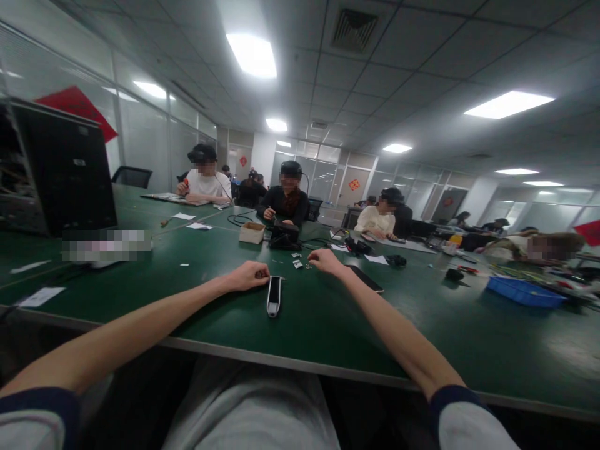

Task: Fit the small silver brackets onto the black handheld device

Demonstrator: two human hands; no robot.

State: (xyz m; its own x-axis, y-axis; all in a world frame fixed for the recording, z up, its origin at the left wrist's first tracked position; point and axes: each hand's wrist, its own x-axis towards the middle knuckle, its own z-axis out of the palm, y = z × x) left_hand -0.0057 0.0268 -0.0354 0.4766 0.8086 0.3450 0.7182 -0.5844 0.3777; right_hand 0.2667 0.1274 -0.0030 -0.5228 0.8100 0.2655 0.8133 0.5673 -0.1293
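- Head view: left hand [255, 275], curled at eleven o'clock of white handheld device [274, 299], might nudge it; grip contents I cannot tell.
- Right hand [327, 262], grip unclear, by brushing could scatter small parts [297, 264] at nine o'clock.

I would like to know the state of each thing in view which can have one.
White device: lying flat, dark side up
Small parts: loose, scattered
Left hand: curled; contents unclear
Right hand: bent downward near small parts
Black slab: lying flat
Beige box: upright, open
Blue tray: upright, open
Computer tower: standing upright
Ceiling lights: lit
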